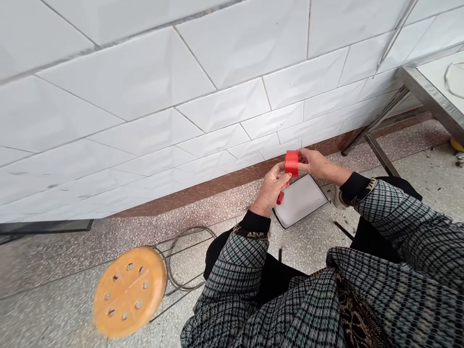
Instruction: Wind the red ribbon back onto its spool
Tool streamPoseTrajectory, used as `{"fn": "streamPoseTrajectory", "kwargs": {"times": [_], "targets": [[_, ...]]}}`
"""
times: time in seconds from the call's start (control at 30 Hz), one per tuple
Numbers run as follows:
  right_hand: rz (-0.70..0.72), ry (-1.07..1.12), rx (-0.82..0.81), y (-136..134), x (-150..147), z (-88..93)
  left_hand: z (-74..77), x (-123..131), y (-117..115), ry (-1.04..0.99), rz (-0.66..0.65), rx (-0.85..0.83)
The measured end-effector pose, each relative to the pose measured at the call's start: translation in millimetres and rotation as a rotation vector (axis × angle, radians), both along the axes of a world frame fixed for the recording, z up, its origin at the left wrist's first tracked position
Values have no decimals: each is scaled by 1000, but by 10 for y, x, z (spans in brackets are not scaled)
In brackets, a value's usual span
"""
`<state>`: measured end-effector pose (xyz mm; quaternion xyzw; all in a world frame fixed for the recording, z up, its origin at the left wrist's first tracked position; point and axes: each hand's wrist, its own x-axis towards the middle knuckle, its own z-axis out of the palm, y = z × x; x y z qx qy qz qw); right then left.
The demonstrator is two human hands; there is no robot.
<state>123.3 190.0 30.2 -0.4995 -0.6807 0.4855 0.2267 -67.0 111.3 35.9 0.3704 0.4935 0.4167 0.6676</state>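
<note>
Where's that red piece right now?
The red piece is right of centre in the head view, held between the fingers of the left hand and the right hand; a pale flat panel shows just below it.

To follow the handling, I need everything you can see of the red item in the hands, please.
The red item is bright and slightly glossy, its broad band-like face toward the camera, perhaps plastic tape or ribbon. It is held up over the floor, between the left hand and right hand, both touching it. A smaller red part shows beside the left hand; whether it's joined is unclear.
</note>
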Motion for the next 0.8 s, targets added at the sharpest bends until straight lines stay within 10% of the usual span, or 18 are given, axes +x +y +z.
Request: {"fn": "streamPoseTrajectory", "kwargs": {"times": [0.3,0.8], "targets": [[-232,-260,146,87,-65,112,-110,212,7,111,295,139],[-288,498,-768,-41,-95,107,-111,308,59,30,140,75]]}}
